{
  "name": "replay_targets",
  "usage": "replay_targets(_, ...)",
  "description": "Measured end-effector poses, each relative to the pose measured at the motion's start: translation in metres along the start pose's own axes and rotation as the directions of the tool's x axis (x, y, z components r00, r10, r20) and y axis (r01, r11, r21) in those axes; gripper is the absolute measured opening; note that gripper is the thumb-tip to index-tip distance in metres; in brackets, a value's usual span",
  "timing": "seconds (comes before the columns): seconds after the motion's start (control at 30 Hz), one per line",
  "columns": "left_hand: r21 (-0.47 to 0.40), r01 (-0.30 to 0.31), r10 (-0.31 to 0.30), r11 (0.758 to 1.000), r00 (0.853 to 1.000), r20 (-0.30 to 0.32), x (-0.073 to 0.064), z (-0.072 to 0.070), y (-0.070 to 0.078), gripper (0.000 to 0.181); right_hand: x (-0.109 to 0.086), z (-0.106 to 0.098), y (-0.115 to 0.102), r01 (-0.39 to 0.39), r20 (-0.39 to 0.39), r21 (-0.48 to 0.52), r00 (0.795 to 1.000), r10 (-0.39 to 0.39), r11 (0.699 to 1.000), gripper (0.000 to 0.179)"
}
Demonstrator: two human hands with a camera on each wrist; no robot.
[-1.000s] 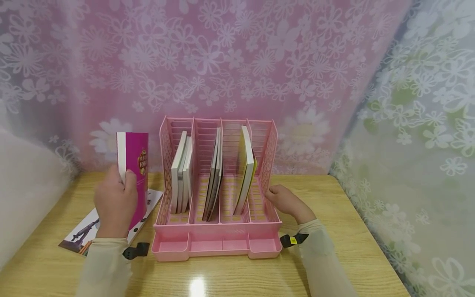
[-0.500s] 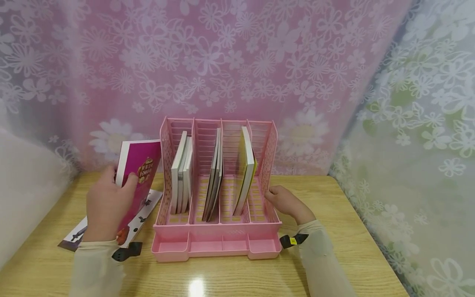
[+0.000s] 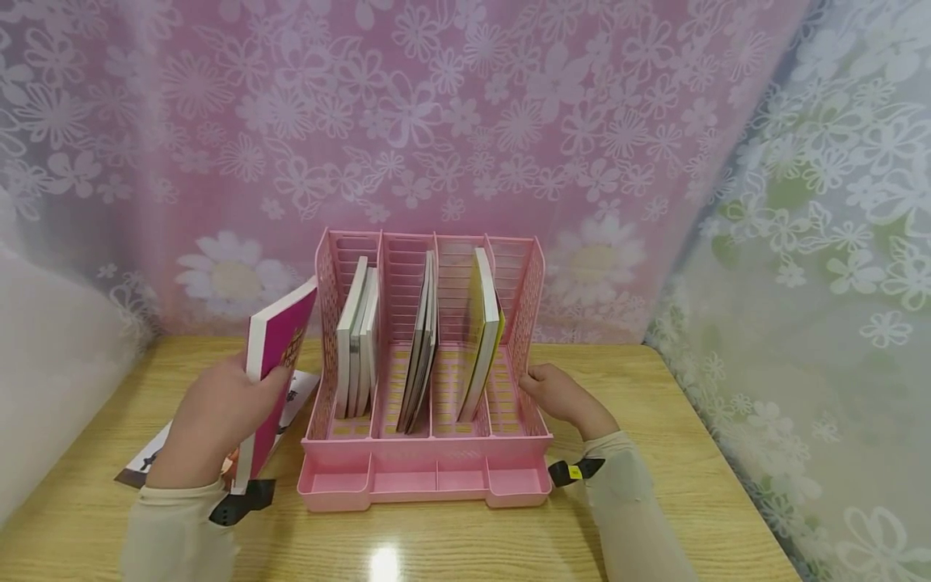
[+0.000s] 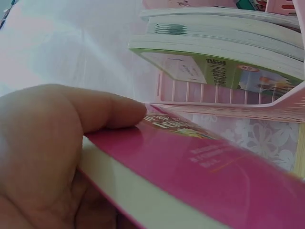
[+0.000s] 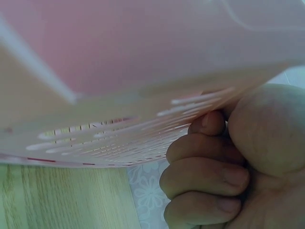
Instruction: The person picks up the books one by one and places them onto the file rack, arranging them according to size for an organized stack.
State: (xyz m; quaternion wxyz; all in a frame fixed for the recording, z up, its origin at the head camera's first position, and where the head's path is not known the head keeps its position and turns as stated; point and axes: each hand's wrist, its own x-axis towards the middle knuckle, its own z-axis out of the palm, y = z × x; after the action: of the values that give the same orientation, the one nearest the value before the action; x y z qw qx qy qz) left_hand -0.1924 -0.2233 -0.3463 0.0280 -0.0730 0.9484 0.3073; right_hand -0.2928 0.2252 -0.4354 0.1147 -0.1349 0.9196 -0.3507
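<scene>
My left hand [image 3: 218, 408] grips a thick magenta book [image 3: 275, 339] by its page edge, thumb on the front cover. The book stands tilted just left of a pink book rack [image 3: 425, 450]. In the left wrist view the thumb lies by the cover's title lettering, and most of the other fingers are hidden behind the book. At the rack's right side wall, my right hand [image 3: 563, 396] pinches the front edge between thumb and forefinger. The right wrist view shows its other fingers curled beside the slotted wall [image 5: 143, 136].
The rack's slots hold white-edged books [image 3: 356, 347] at left, thin booklets [image 3: 418, 347] in the second, and a yellow-covered book [image 3: 480, 335] toward the right. A white-covered book [image 3: 149, 453] lies flat on the wooden table [image 3: 655, 485], partly under the left hand. A flowered curtain [image 3: 465, 121] hangs behind.
The magenta book has turned from showing its front cover to nearly edge-on, its page edge facing me. The left hand has dropped slightly and rotated with it. Right hand and rack stay put.
</scene>
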Motion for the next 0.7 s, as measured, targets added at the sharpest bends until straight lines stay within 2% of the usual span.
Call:
replay_targets(0.1,0.04,-0.029,0.03,0.999,0.999,-0.027,0.001,0.0,0.0,0.07,0.0,0.0,0.0,0.005,-0.003,-0.002,1.0,-0.005,1.0,0.039)
replay_targets(0.27,0.058,-0.025,0.031,0.998,0.993,-0.113,0.004,0.003,-0.002,0.073,-0.001,0.0,0.001,0.011,0.0,-0.006,1.0,-0.011,1.0,0.04)
replay_targets(0.37,0.05,-0.025,0.034,0.998,0.982,-0.186,0.008,0.005,-0.005,0.073,-0.001,-0.001,0.002,0.001,0.001,-0.009,1.0,-0.001,1.0,0.039)
replay_targets(0.5,0.027,-0.056,0.061,0.998,0.964,-0.259,0.016,0.011,-0.01,0.071,0.0,-0.001,0.002,-0.012,-0.007,-0.016,1.0,0.011,1.0,0.035)
replay_targets(0.57,0.002,-0.067,0.065,0.998,0.959,-0.275,0.02,0.014,-0.013,0.07,0.0,-0.002,0.002,-0.012,-0.005,-0.02,1.0,0.011,1.0,0.035)
replay_targets(0.7,-0.046,-0.061,0.047,0.997,0.962,-0.268,0.026,0.019,-0.019,0.071,0.001,-0.001,0.002,-0.01,0.003,-0.019,1.0,0.01,1.0,0.037)
